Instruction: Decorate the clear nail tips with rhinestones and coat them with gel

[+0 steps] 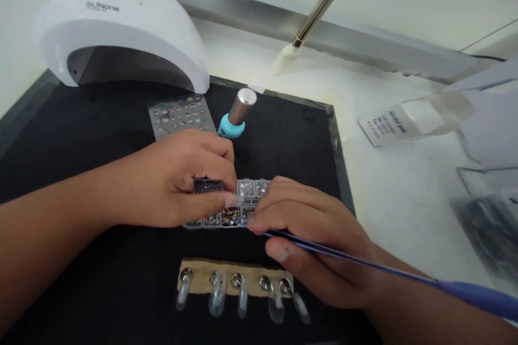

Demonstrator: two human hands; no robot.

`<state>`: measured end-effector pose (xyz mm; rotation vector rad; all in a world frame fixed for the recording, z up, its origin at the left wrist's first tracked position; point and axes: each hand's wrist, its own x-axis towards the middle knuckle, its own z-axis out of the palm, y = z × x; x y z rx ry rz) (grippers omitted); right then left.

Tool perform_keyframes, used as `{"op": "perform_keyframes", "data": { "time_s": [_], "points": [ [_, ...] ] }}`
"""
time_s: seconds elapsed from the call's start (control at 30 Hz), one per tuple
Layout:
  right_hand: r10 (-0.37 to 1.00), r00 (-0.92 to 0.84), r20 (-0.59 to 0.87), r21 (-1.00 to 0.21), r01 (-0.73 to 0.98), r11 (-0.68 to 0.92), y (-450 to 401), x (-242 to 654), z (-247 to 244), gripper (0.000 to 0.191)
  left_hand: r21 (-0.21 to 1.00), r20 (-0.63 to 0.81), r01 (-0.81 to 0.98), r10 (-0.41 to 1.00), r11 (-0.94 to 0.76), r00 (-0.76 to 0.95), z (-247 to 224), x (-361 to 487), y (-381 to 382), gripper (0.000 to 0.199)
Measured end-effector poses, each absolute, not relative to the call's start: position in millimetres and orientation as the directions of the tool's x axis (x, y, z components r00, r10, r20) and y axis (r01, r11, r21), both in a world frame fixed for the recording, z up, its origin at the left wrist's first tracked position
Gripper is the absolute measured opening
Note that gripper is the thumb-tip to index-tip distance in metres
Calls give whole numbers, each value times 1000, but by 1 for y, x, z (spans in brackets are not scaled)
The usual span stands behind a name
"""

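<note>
A clear compartment box of rhinestones (pixel 246 188) lies on a black mat (pixel 121 280). My left hand (pixel 194 178) is closed over it, with thumb and forefinger pinching its clear plastic at the middle, perhaps a small lid. Blue-purple tweezers (pixel 372 264) are gripped in my right hand (pixel 315 232). Their tips reach into a compartment of dark and gold stones (pixel 230 216); whether a stone sits between them is too small to tell. Nearer me, several clear nail tips (pixel 217 299) stand on metal holders along a brown strip (pixel 253 283).
Behind my left hand are a sticker sheet (pixel 182 116) and a turquoise bottle with a silver cap (pixel 238 113). A white nail lamp (pixel 125 27) stands back left. A brush (pixel 303 32) leans at the back; an alcohol pad packet (pixel 404 118) lies to the right.
</note>
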<state>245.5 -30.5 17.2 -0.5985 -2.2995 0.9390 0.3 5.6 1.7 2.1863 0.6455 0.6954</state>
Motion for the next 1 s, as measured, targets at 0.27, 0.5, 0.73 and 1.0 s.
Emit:
{"op": "perform_keyframes", "data": {
  "time_s": [0.27,0.5,0.73,1.0],
  "points": [
    [587,-738,334,-727,195,659,-30,245,18,11,762,284,233,635,-604,718,1,0,5,16],
    [580,-741,340,-723,188,664,-30,246,17,13,755,284,236,629,-611,723,2,1,5,18],
    [592,-738,324,-720,213,660,-31,246,19,11,754,245,258,623,-604,743,7,0,6,18],
    [575,-740,349,-703,198,683,-30,245,16,14,767,274,231,632,-598,725,2,0,4,16]
  ]
}}
